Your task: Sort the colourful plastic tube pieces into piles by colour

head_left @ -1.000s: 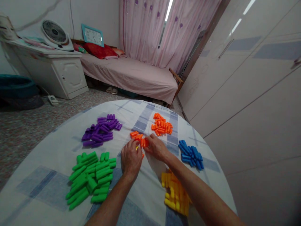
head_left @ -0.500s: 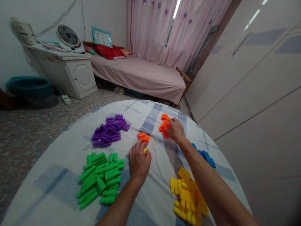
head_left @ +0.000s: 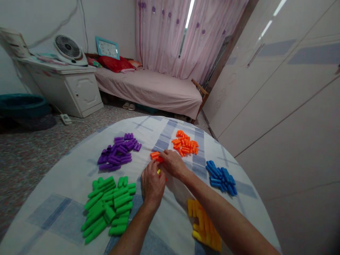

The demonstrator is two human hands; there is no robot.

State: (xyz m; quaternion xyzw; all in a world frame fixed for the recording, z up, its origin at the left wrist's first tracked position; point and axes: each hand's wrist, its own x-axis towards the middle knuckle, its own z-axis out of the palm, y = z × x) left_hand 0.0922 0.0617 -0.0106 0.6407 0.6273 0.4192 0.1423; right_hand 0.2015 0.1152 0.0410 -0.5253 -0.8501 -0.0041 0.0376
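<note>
My left hand is closed around a small group of orange plastic building pieces, with bits of yellow and orange showing between thumb and fingers. My right hand meets it from the right, fingertips pinched on an orange piece right by the left fingertips. How the pieces join under the fingers is hidden. Behind my right hand lies a pile of loose orange pieces. The yellow pieces lie under my right forearm, partly covered by it.
On the round table's checked cloth sit piles of purple pieces, green pieces and blue pieces. Beyond the table stand a bed, a white cabinet with a fan, and a wardrobe at the right.
My right hand has left the orange pile and come left to my left hand. The blue pile and more of the orange pile are now uncovered. The view has shifted slightly.
</note>
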